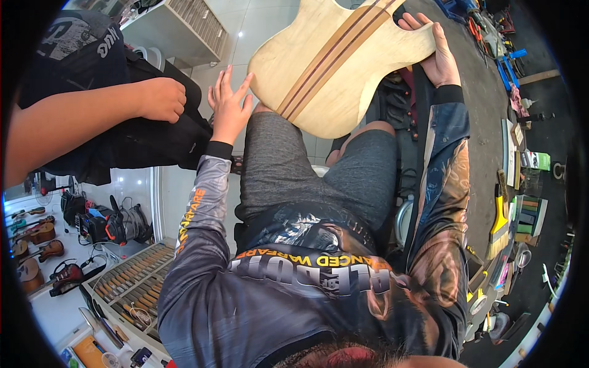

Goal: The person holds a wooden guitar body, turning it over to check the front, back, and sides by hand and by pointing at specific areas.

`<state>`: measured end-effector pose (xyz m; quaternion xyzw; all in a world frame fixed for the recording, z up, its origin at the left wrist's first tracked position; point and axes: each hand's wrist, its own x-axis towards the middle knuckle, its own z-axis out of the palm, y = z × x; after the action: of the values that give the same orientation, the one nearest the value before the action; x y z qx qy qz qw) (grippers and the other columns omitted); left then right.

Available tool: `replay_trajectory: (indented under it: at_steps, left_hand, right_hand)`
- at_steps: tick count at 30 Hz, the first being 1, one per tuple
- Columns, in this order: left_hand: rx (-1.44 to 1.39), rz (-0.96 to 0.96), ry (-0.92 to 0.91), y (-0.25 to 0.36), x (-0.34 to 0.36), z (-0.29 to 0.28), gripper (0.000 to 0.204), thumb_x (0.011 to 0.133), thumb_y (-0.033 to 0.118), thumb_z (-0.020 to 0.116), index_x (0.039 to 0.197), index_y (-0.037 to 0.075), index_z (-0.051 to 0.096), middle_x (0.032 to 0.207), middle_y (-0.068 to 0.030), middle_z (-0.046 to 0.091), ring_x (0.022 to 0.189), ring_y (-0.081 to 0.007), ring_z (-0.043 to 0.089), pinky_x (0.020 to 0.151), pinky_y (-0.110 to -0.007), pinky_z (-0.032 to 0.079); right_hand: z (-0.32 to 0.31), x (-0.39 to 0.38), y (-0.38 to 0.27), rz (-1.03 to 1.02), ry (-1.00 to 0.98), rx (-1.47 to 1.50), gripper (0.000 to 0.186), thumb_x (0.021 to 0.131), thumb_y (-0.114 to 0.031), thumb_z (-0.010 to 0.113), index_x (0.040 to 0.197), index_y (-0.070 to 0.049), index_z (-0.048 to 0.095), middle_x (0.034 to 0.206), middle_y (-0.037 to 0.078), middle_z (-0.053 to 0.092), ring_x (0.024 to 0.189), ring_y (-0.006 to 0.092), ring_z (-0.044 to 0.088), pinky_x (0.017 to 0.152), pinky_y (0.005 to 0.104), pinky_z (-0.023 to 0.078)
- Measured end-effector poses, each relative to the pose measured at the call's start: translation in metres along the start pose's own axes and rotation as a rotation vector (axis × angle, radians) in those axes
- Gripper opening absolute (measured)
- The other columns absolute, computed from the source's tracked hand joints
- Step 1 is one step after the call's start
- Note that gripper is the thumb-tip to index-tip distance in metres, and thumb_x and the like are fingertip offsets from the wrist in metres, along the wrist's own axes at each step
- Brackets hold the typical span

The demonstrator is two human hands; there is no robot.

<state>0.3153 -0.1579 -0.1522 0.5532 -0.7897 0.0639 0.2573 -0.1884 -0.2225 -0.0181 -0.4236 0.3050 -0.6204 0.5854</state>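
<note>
An unfinished electric guitar body (359,73) of pale wood, with brown and dark stripes down its middle, is tilted above my thighs. My right hand (437,58) holds it at the horn on the right, thumb and fingers around that edge. At its left edge, my left hand (231,110) is open with fingers spread and nothing in it. One fingertip comes right up to the wood; whether it touches I cannot tell. The far end of the body runs out of the picture.
A co-worker's closed hand (161,99) rests over dark clothing at the left. Along the right runs a dark workbench (485,122) with a yellow-handled brush (499,224) and blue clamps (508,69). A rack of tools (132,282) and several violins and guitars (38,236) are at the lower left.
</note>
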Motion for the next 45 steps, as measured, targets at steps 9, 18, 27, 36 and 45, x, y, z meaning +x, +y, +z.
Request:
replay_trajectory:
  at_steps: [9, 18, 27, 36, 45]
  left_hand:
    - [-0.039, 0.030, 0.045, 0.048, 0.021, 0.004, 0.054, 0.092, 0.026, 0.073, 0.146, 0.034, 0.070, 0.170, -0.0136, 0.040, 0.160, -0.0380, 0.030, 0.125, -0.070, 0.017]
    - [-0.188, 0.092, 0.219, 0.112, 0.132, 0.004, 0.057, 0.096, 0.035, 0.073, 0.152, 0.035, 0.064, 0.170, -0.0157, 0.039, 0.158, -0.0391, 0.032, 0.123, -0.072, 0.017]
    - [-0.164, 0.079, 0.226, 0.110, 0.132, 0.002, 0.058, 0.096, 0.035, 0.073, 0.153, 0.034, 0.063, 0.170, -0.0167, 0.038, 0.158, -0.0384, 0.032, 0.124, -0.072, 0.017]
    - [-0.092, -0.102, 0.117, -0.012, -0.010, 0.003, 0.041, 0.091, 0.012, 0.072, 0.131, 0.020, 0.077, 0.149, -0.0135, 0.055, 0.145, -0.0372, 0.047, 0.120, -0.054, 0.034]
    - [-0.767, -0.034, 0.449, 0.094, 0.159, -0.081, 0.051, 0.098, 0.014, 0.075, 0.145, 0.003, 0.059, 0.132, -0.0168, 0.066, 0.120, -0.0282, 0.066, 0.101, -0.039, 0.054]
  right_hand:
    - [0.000, 0.001, 0.002, -0.001, -0.002, -0.008, 0.075, 0.110, -0.051, 0.060, 0.162, -0.002, 0.038, 0.166, 0.024, 0.046, 0.153, 0.0378, 0.048, 0.126, 0.0495, 0.043]
    - [0.001, 0.000, 0.003, 0.000, -0.012, 0.005, 0.076, 0.109, -0.051, 0.061, 0.162, -0.002, 0.038, 0.166, 0.023, 0.047, 0.152, 0.0373, 0.049, 0.126, 0.0492, 0.043]
    - [-0.005, 0.003, 0.004, -0.008, -0.040, -0.012, 0.076, 0.110, -0.053, 0.059, 0.163, -0.003, 0.038, 0.165, 0.021, 0.049, 0.152, 0.0345, 0.049, 0.125, 0.0474, 0.044]
    - [0.011, 0.005, -0.001, -0.022, -0.018, 0.012, 0.066, 0.114, -0.046, 0.053, 0.159, 0.001, 0.040, 0.157, 0.024, 0.057, 0.144, 0.0379, 0.058, 0.121, 0.0484, 0.049]
    - [0.050, -0.012, -0.018, -0.028, -0.110, -0.004, 0.076, 0.104, -0.050, 0.071, 0.156, 0.000, 0.046, 0.152, 0.025, 0.061, 0.142, 0.0373, 0.059, 0.117, 0.0519, 0.052]
